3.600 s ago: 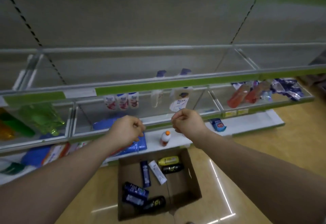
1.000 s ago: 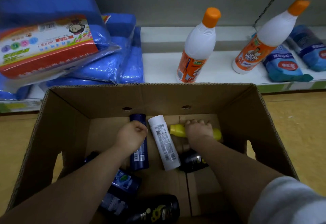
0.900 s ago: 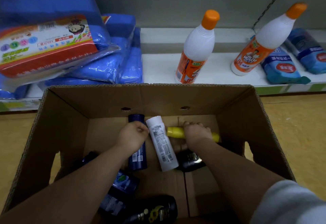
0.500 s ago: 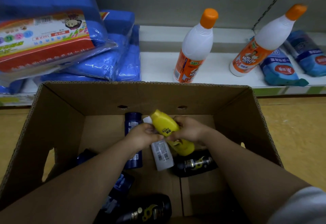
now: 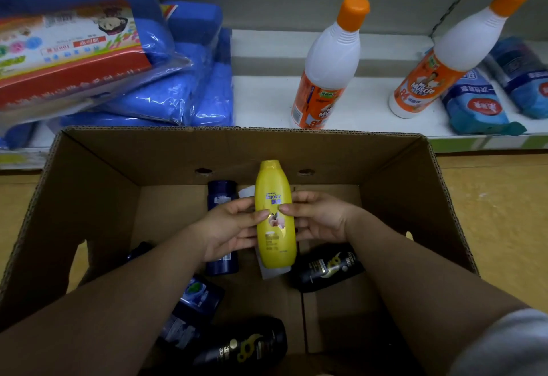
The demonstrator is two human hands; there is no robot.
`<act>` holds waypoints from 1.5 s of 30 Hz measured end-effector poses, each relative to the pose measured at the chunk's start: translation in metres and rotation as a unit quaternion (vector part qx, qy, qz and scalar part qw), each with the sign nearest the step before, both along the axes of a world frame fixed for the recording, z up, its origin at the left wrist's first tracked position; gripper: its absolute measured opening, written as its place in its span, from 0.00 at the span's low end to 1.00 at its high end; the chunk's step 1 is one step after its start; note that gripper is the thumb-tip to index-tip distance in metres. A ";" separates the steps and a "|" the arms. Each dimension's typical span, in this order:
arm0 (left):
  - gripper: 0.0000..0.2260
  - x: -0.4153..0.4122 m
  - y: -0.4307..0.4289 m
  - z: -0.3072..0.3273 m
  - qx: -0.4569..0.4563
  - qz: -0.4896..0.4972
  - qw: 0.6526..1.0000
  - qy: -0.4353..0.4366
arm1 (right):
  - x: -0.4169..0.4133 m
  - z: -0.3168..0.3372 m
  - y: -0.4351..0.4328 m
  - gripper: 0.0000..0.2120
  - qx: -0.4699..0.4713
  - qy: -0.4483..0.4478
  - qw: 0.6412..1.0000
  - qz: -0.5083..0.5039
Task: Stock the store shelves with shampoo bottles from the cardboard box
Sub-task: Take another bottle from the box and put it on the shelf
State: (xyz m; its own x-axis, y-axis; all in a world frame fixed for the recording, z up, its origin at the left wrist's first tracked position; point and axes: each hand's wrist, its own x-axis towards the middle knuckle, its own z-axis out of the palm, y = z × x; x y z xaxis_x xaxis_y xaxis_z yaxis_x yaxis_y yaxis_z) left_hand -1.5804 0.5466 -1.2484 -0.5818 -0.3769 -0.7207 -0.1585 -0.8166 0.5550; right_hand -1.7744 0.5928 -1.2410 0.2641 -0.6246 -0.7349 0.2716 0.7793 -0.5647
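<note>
White bottom store shelf behind, carrying two orange-capped white cleaner bottles. Open brown cardboard box on floor in front. Yellow plastic shampoo bottle held above box bottom, cap pointing away, label up, probably to check it before shelving. Left hand and right hand both grip its sides, thumbs on label. Dark plastic shampoo bottles lie inside box, not yet stocked.

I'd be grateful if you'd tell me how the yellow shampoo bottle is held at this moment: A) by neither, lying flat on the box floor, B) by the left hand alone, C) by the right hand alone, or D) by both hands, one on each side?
D: the left hand and the right hand each grip one side of the yellow Rejoice shampoo bottle, with a thumb across its label, inside the cardboard box.
</note>
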 end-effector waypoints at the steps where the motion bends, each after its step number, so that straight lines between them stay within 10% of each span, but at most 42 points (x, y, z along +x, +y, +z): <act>1: 0.21 0.002 0.004 -0.001 0.001 0.010 1.000 -0.008 | 0.004 -0.001 0.003 0.11 0.001 0.010 1.000 -0.010; 11: 0.15 0.035 0.058 0.090 -0.051 0.101 0.986 -0.123 | 0.083 0.079 0.059 0.08 0.016 0.041 0.983 -0.180; 20: 0.19 0.048 0.073 0.251 -0.050 0.065 0.988 -0.130 | 0.082 0.255 0.076 0.08 0.013 0.083 0.990 -0.117; 45: 0.10 0.050 -0.030 0.800 -0.361 0.118 0.923 0.070 | 0.081 0.815 -0.017 0.07 -0.304 0.148 0.934 -0.110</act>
